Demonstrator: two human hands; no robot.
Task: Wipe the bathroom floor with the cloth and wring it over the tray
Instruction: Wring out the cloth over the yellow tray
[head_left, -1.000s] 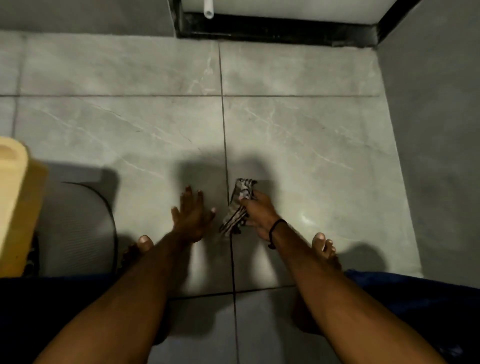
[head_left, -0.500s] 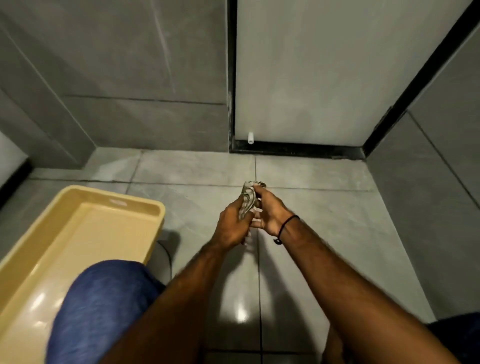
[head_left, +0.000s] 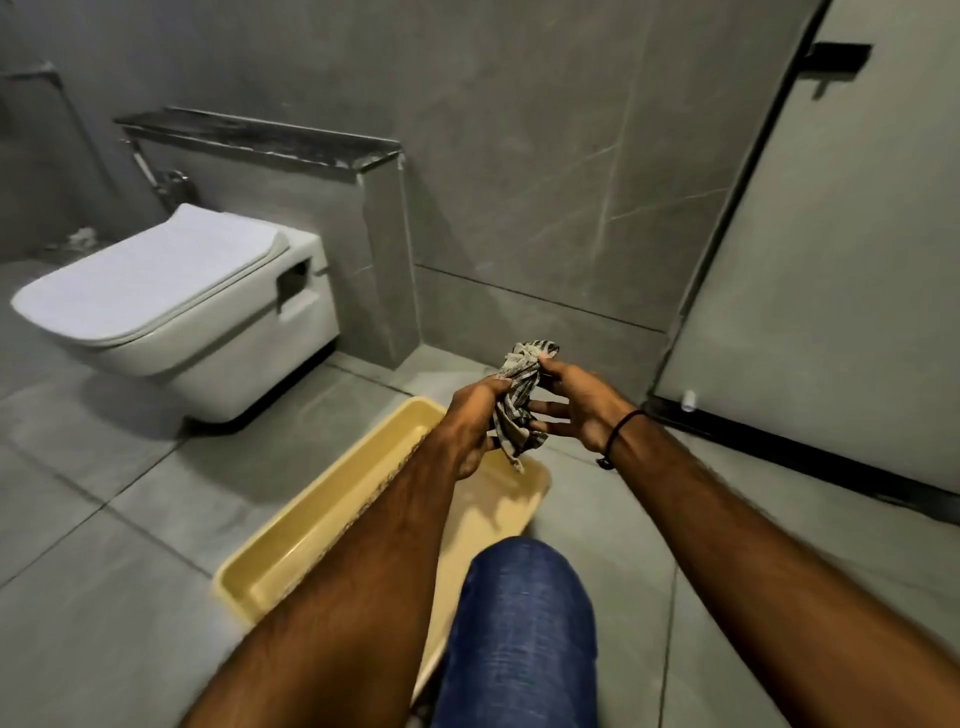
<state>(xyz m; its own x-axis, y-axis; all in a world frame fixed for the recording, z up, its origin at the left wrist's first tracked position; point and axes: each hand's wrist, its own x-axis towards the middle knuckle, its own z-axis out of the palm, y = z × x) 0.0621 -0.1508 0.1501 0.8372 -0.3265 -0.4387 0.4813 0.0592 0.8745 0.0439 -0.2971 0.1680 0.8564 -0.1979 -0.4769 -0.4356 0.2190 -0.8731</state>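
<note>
Both hands hold the bunched, grey-and-white striped cloth (head_left: 519, 400) up in the air, above the far end of the long, shallow, yellow plastic tray (head_left: 311, 540) that lies on the grey tiled bathroom floor (head_left: 104, 597). The left hand (head_left: 470, 431) is clenched around the lower part of the cloth, whose tail hangs down just over the tray's far corner. The right hand (head_left: 571, 410) grips the cloth's upper end between thumb and forefinger, while its other 3 fingers are spread loose beside the fabric rather than closed on it. A thin black band sits on the right wrist.

The wiping seems to be paused, and the step in hand looks like the wringing: the cloth is gathered into a rope between the 2 hands and poised over the tray. No water can be made out falling from it, so I cannot tell whether the squeeze has begun.

The next move likely calls for the right hand to close fully on the upper end, then for the 2 hands to twist in opposite directions. The cloth hangs near the tray's far rim, so bringing it a little nearer, over the middle, would keep drips off the floor.

A white wall-hung toilet (head_left: 171, 306) stands well apart to the left, and a knee in blue denim (head_left: 519, 634) covers the tray's near end.
</note>
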